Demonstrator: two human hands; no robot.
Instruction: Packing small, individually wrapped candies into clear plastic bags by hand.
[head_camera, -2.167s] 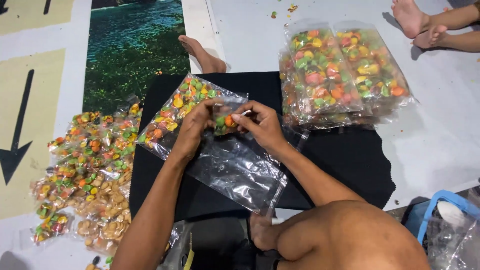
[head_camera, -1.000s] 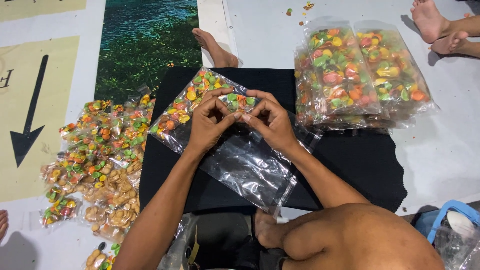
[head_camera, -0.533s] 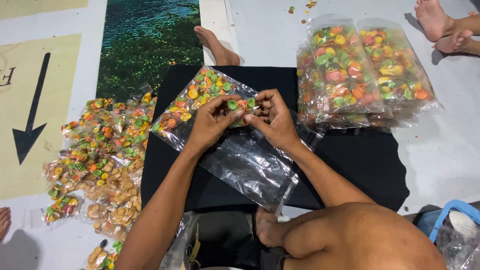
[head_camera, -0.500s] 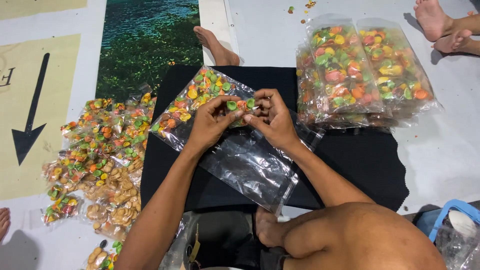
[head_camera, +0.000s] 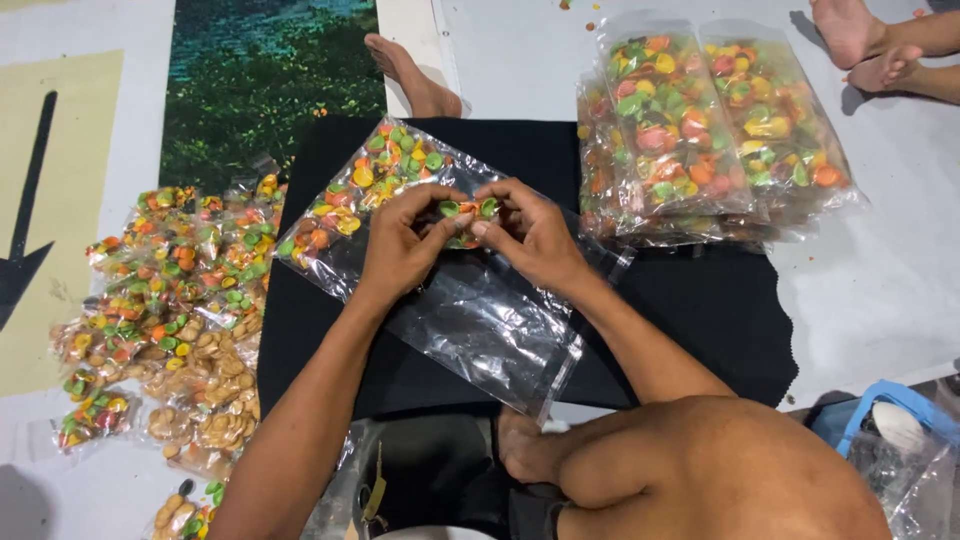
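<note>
Looking down past my bent knee (head_camera: 700, 470), I see a long clear plastic bag (head_camera: 480, 310) lying flat on the black cloth (head_camera: 700, 300), its empty end toward me and its filled end, packed with small round green, orange and yellow snacks (head_camera: 370, 180), pointing away. Both hands meet at the bag's middle: left hand (head_camera: 400, 250) and right hand (head_camera: 530, 235) each pinch the plastic with thumb and fingertips, closed on the bag around a small clump of pieces (head_camera: 465, 212) between them. Left of the cloth sits a heap of small filled packets (head_camera: 160, 300), colourful ones and tan biscuit ones. Farther off on the right, stacked large bags (head_camera: 700, 130) of the same snacks rest on the white floor (head_camera: 880, 290), with someone else's bare feet (head_camera: 860, 45) beyond. Risk, as I judge it: the thin film could tear or slip out of the pinch, spilling pieces onto the cloth, and too hard a squeeze could crush the brittle bits.
</note>
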